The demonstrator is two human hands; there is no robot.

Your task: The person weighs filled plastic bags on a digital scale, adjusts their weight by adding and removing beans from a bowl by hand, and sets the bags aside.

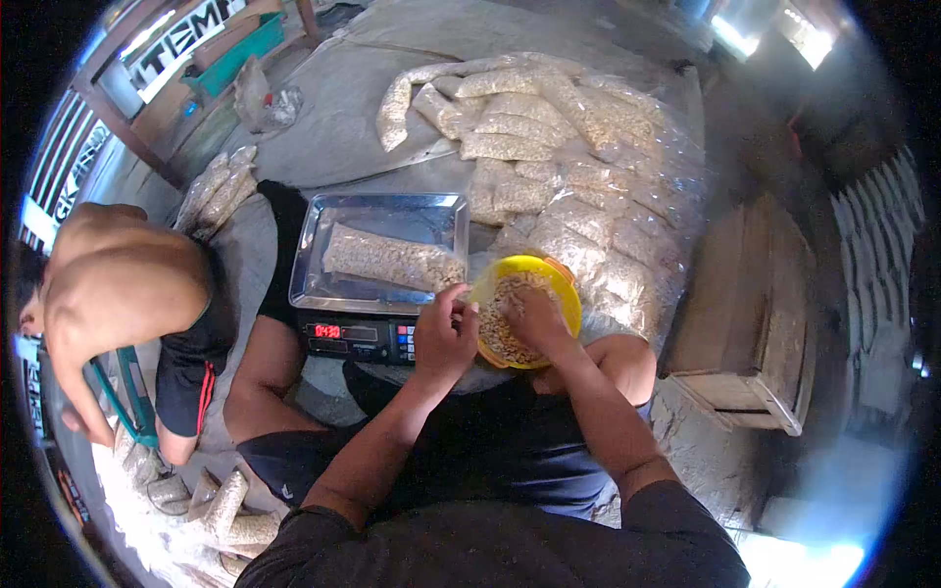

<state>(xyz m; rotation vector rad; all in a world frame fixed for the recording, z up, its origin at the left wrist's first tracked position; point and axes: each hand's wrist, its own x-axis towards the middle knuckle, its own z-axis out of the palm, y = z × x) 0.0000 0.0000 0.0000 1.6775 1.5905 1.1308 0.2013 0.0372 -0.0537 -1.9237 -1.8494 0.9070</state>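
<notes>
My right hand (534, 321) reaches into a yellow basin (570, 290) of pale soybeans (502, 338). Its fingertips are lost among the beans, so their grip does not show. At the basin's left rim, my left hand (449, 331) has its fingers pinched together on what looks like thin clear plastic. Just beyond those fingers lies a filled clear bag of soybeans (384, 259), flat on the metal tray (304, 263) of a digital scale (358, 339). The scale has a lit red display. Whether the pinched plastic belongs to that bag is unclear.
Many filled bags (588, 211) cover the floor sheet ahead and to the right. A wooden crate (740, 304) stands at right. On the left, another person (132, 284) bends beside a green frame (137, 397), near more filled bags (230, 514).
</notes>
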